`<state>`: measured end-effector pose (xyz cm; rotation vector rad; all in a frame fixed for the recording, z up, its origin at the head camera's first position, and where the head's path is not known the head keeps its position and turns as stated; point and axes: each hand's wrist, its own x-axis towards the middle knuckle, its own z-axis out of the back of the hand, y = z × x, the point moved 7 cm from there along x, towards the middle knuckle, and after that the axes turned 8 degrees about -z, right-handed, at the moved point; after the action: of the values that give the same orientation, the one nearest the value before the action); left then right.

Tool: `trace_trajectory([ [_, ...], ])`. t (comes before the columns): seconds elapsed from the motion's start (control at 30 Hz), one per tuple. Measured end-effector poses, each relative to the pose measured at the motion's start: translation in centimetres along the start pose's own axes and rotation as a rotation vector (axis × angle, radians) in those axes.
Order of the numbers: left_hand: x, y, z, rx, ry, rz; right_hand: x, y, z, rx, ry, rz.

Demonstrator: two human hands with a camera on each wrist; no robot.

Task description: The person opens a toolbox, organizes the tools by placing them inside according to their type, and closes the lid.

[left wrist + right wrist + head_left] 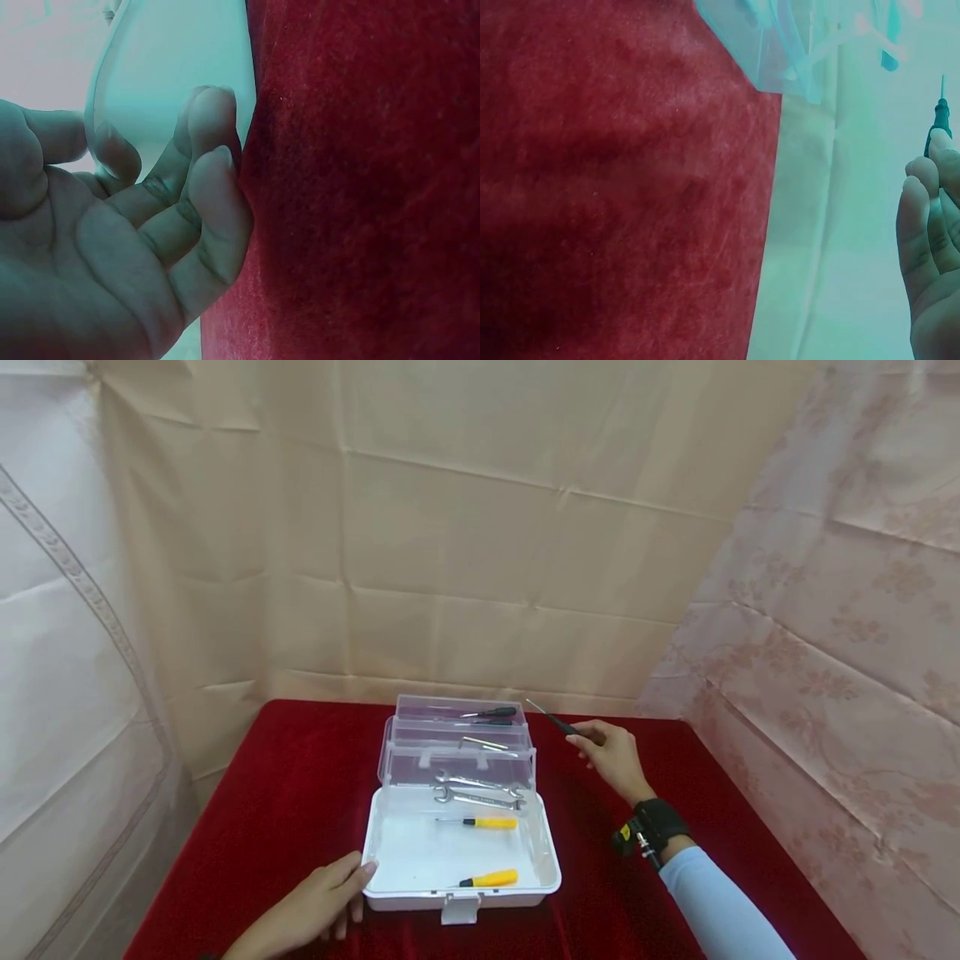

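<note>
A white toolbox point(553, 860) stands with its clear tiered trays point(405, 768) folded back. My left hand point(322, 893) grips its near left rim, thumb over the edge and fingers against the outer wall point(172, 67). Right of the trays, my right hand point(617, 762) holds a black-handled screwdriver point(562, 727) by its handle, the thin shaft pointing up and to the left. In the right wrist view the thumb and fingertips pinch that handle point(939, 120). Inside the box lie two yellow-handled screwdrivers point(495, 823) and two open-ended wrenches point(483, 800).
Black-handled screwdrivers point(501, 712) lie in the rearmost tray, with L-shaped hex keys point(487, 743) in the tray before it. A white latch point(459, 910) hangs at the box's front. Red cloth point(277, 793) covers the table, and draped fabric point(450, 543) rises behind it.
</note>
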<state>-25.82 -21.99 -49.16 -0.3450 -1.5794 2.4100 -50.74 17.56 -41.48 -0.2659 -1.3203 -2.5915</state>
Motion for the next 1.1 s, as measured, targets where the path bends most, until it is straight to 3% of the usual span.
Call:
trace_trajectory([
  [0.47, 0.0, -0.4, 0.0, 0.023, -0.005, -0.043, 0.4, 1.2, -1.8, 0.061, 0.022, 0.018],
  [1.1, -0.2, -0.3, 0.0, 0.036, -0.030, -0.004, 1.0, 3.8, -4.4, -0.002, 0.057, 0.059],
])
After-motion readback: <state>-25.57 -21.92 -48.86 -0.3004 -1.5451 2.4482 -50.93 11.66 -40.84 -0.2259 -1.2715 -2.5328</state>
